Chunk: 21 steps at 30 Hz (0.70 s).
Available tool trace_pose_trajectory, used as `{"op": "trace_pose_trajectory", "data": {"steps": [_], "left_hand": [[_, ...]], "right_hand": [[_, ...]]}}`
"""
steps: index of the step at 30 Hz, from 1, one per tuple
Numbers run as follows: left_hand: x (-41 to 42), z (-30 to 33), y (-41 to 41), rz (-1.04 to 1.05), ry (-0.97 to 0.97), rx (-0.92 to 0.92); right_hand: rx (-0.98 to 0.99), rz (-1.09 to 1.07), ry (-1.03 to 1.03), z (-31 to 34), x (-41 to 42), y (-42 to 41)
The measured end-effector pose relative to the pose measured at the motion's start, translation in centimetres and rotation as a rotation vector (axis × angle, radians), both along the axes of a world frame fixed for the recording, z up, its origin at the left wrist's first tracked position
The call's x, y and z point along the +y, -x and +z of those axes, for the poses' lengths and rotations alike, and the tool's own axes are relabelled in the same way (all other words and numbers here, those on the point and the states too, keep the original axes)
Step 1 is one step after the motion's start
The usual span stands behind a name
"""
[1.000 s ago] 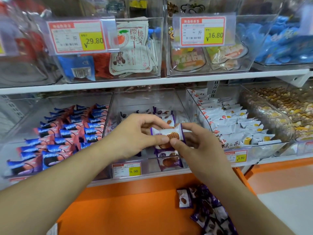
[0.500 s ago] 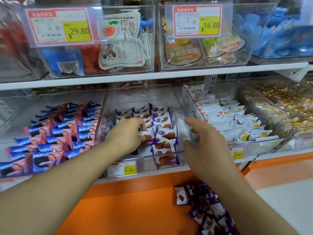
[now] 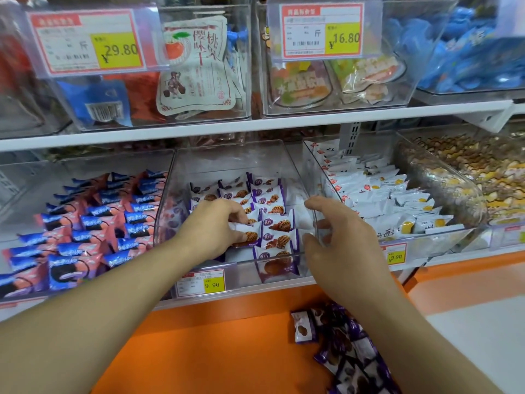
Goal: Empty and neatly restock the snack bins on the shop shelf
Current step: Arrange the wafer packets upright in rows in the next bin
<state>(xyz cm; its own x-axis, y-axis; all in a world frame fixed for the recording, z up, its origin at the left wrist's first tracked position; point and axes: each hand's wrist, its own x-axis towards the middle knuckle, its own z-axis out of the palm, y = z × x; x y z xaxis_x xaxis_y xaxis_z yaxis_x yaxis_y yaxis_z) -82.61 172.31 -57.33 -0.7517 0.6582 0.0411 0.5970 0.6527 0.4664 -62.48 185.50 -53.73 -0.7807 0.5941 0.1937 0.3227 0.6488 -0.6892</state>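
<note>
Shop shelf (image 3: 255,129): left hand (image 3: 210,231) on waffle packet (image 3: 245,233), right hand (image 3: 341,240) empty.

Packets (image 3: 272,220) in the clear middle bin (image 3: 241,155) are white and purple with an orange lattice-patterned biscuit. Left of that bin lie blue and pink packets (image 3: 85,223); right of it, white ones (image 3: 383,200) with yellow spots. Below it, a yellow-and-white tag (image 3: 201,284) and orange panel (image 3: 213,351).

Head camera looks down, seemingly close, at shelf (image 3: 255,123).
</note>
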Motion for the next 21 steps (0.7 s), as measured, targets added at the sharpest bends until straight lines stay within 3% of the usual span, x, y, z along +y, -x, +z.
{"op": "trace_pose_trajectory", "data": {"steps": [3, 9, 15, 21], "left_hand": [[0.3, -0.7, -0.3, 0.000, -0.018, 0.052], [0.6, -0.2, -0.2, -0.072, 0.164, 0.186], [1.5, 0.1, -1.2, -0.173, -0.068, 0.046], [1.8, 0.4, -1.2, -0.347, 0.203, 0.065]], "right_hand": [[0.001, -0.001, 0.005, 0.0, 0.0, 0.0], [-0.010, 0.002, 0.000, 0.0, 0.0, -0.1], [-0.009, -0.002, -0.006, 0.1, 0.1, 0.0], [-0.008, -0.005, 0.008, 0.1, 0.2, 0.0]]}}
